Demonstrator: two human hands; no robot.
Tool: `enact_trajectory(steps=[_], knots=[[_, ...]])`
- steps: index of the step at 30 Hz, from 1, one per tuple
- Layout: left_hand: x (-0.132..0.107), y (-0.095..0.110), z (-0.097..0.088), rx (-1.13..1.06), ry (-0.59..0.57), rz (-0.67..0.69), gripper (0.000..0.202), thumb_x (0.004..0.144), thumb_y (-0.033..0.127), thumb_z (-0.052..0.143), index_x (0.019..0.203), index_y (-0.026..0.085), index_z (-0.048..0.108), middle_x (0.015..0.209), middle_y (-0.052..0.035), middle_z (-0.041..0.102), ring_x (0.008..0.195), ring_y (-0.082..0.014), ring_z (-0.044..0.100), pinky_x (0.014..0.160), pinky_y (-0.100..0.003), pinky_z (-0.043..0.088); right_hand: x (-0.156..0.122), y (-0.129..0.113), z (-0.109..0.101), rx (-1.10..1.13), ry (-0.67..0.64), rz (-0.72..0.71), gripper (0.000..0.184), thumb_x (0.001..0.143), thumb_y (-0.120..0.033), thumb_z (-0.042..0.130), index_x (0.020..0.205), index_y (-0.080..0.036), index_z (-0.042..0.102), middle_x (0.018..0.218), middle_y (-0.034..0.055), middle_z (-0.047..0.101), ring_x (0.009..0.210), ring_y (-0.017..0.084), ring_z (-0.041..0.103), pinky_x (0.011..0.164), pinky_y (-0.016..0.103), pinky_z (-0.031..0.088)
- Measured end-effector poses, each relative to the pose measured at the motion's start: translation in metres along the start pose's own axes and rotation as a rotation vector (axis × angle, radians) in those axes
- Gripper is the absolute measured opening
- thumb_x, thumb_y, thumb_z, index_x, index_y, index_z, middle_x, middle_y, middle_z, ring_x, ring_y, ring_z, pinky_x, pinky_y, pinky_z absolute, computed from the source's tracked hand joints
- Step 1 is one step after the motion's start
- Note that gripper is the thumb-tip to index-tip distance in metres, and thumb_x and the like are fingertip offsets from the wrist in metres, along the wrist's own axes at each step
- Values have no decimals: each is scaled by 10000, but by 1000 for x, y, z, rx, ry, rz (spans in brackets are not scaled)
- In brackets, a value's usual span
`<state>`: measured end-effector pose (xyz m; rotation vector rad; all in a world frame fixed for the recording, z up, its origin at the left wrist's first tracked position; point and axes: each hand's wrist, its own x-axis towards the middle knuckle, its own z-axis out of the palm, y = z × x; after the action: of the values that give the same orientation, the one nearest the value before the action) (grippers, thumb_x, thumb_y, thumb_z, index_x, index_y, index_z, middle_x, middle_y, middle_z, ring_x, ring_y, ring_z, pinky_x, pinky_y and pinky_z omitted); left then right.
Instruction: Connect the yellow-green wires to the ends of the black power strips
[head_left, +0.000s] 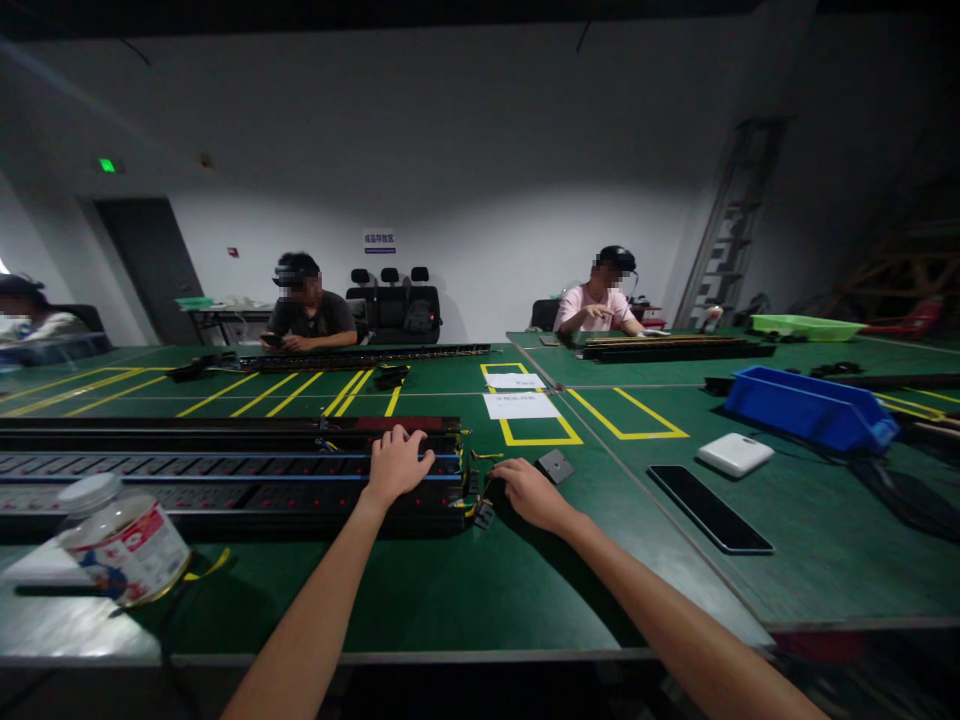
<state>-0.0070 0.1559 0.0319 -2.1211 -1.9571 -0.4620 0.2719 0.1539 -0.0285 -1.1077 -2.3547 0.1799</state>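
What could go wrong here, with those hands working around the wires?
The thin wires at the end of the long black strips could get tugged loose, since the right hand has its fingertips right beside them. The small dark square block lies close to that hand and might be knocked aside. The strips might also shift if the left hand, on or just above them, pressed unevenly.
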Motion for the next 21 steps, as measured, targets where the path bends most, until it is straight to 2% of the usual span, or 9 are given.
enact_trajectory(steps=[10,21], knots=[[0,2,1,43,74,-44,496,927,444,450,1322,185,601,1278,-156,635,1172,-351,530,988,-495,369,0,0,0,-3,5,-1,489,814,10,440,1178,-143,729,1208,119,695,1135,238,592,1019,347,467],[-2,2,-8,11,-6,-18,555,920,474,471,1372,168,566,1320,-173,626,1230,-365,524,1042,-507,335,-1,-1,-3,-2,-16,14,507,812,20,443,1200,-149,723,1231,117,689,1134,236,592,1019,353,457]])
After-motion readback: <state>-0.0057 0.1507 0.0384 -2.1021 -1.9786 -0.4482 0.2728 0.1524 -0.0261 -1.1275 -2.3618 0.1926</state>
